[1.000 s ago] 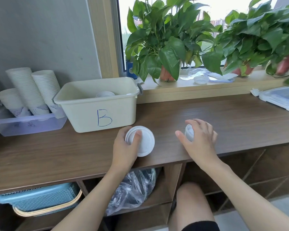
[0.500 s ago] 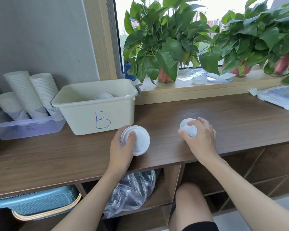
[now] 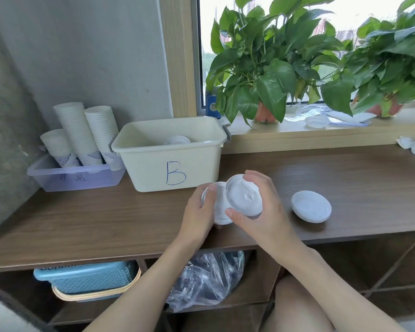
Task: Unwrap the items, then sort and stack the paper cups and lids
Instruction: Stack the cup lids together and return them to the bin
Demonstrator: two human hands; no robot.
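Nesting step, just before the bin (image 3: 153,168).
Left hand (image 3: 198,213) grips a lid (image 3: 216,208), right hand (image 3: 267,213) pinches a second lid (image 3: 244,197), rims overlapping above the counter (image 3: 106,219); pressed askew, they may jam or buckle, or one may slip down beside the third lid (image 3: 310,206).

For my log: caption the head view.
Left hand and right hand hold lids by bin B; third lid on table.

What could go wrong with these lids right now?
The round white plastic lid in your right hand overlaps the second white lid in your left hand off-centre, so one could slip. The loose white lid lies near the wooden counter's front edge; your right forearm might sweep it off.
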